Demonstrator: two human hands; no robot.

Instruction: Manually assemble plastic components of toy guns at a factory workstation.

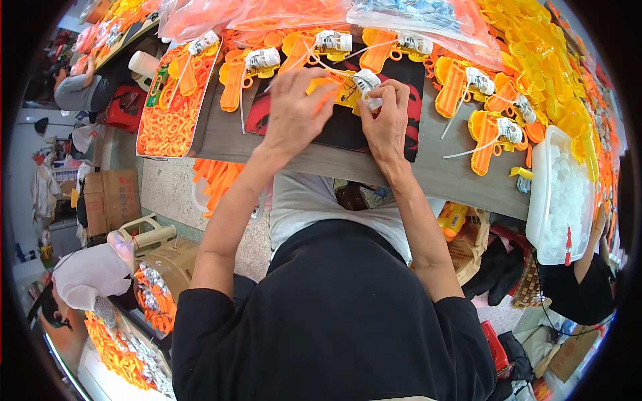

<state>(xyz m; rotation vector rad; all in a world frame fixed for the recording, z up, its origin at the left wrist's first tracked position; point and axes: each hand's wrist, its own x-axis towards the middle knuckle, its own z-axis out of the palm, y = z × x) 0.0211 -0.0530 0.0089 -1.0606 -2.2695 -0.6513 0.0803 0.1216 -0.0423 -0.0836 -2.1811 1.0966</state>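
Observation:
On a black and red mat (341,137) at the table's near edge lies a yellow and orange toy gun assembly (348,93) with a white cylinder part (366,81) on it. My right hand (388,120) is closed on this assembly, fingers and thumb at the white cylinder. Just left of it, my left hand (301,110) is raised over the assembly's orange end. Its fingers are smeared by motion, so what they hold, if anything, is hidden. Similar toy gun assemblies with white tubes lie around, such as one at the left (233,80) and one at the right (483,150).
A tray of small orange rings (167,134) stands at the left. A white bin of translucent pieces (539,220) sits at the right edge. Yellow shells (535,47) are heaped at the far right, behind a bag of blue-white parts (414,15). Other people work at both sides.

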